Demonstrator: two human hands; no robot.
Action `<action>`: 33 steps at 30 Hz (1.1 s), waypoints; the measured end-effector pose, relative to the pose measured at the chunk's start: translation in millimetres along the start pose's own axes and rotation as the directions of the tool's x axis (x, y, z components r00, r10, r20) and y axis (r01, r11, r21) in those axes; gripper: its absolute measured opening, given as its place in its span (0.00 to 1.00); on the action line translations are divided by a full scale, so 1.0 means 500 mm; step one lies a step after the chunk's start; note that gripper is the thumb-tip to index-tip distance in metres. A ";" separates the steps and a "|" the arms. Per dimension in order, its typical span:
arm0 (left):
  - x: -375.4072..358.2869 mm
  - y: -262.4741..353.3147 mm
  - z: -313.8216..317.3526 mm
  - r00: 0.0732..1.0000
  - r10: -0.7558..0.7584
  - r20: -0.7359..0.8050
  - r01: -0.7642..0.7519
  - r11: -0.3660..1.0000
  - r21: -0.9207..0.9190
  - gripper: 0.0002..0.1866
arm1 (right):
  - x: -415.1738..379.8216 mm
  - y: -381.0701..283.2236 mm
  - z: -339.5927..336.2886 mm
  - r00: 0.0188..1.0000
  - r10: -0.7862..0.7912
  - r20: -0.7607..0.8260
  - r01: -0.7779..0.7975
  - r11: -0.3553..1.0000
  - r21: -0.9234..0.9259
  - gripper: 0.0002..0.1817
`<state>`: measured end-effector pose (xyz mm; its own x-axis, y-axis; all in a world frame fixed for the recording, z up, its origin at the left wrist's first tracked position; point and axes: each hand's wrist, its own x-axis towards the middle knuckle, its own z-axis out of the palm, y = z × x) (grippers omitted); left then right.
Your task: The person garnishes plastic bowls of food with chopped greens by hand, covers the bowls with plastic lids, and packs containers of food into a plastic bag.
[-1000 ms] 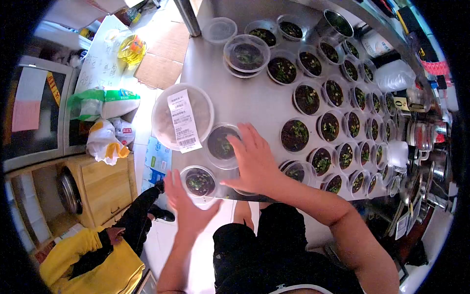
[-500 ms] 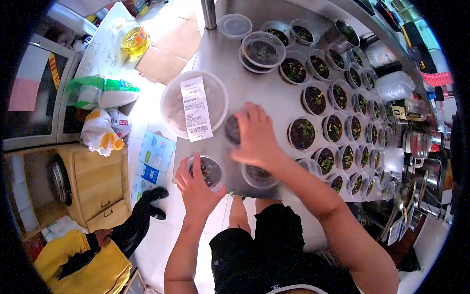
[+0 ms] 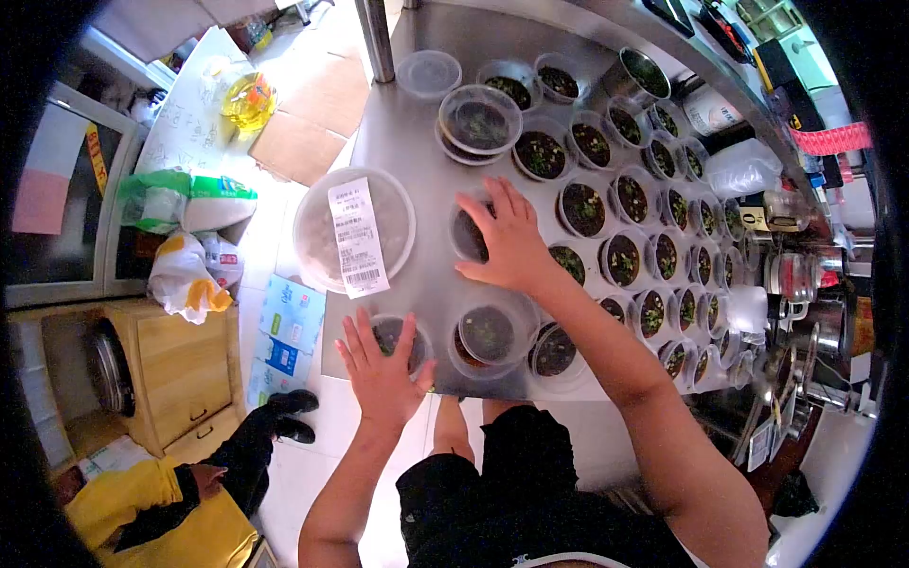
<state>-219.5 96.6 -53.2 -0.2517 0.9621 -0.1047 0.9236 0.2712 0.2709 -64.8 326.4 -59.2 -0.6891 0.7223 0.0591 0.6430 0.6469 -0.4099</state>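
My left hand (image 3: 383, 374) lies with fingers stretched and spread over a clear plastic cup (image 3: 415, 339) of dark contents near the table's front left corner. Curled around the rim of another dark-filled clear cup (image 3: 466, 232) is my right hand (image 3: 516, 246), thumb on the near side and fingers on the far side. Between my arms, a smaller lidded-looking cup (image 3: 488, 333) sits stacked in or on a wider one. Beside it stands a further cup of dark soil (image 3: 554, 352), partly behind my right forearm. A large round tub (image 3: 312, 232) with a printed label (image 3: 357, 237) stands left of my right hand.
Several cups of soil with small green plants (image 3: 622, 258) fill the steel table's (image 3: 417, 180) right side. Stacked cups (image 3: 480, 120) and a clear lid (image 3: 428, 74) lie at the back. A person in yellow (image 3: 123, 511) sits lower left; an oil jug (image 3: 248, 102) stands farther back.
My right hand and its cup have moved away and to the right across the table. My left hand's fingers have spread from around their cup. The view has shifted slightly.
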 end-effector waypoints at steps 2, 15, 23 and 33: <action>0.009 -0.002 0.007 0.999 0.021 -0.025 -0.021 1.000 0.000 0.36 | 0.009 0.004 -0.006 0.999 -0.034 0.020 0.035 0.998 -0.052 0.48; -0.126 0.184 0.064 0.998 -0.040 -0.040 -0.006 0.622 -0.783 0.39 | -0.200 -0.060 -0.083 0.948 -0.115 0.296 0.089 0.991 0.099 0.50; -0.106 0.197 0.095 0.940 -0.333 0.076 0.217 0.408 -0.887 0.29 | -0.225 -0.098 -0.023 0.949 -0.181 0.257 0.160 0.982 0.101 0.47; -0.082 0.236 0.056 0.800 -0.526 0.290 0.346 0.008 -0.938 0.21 | -0.187 -0.111 -0.038 0.945 -0.237 0.225 0.214 0.969 0.122 0.40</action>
<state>-92.2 88.4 -43.9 -0.6029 0.6185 -0.5040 -0.3508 0.3618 0.8637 -29.8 227.7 -24.7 -0.8790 0.4740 -0.0517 0.4346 0.7519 -0.4958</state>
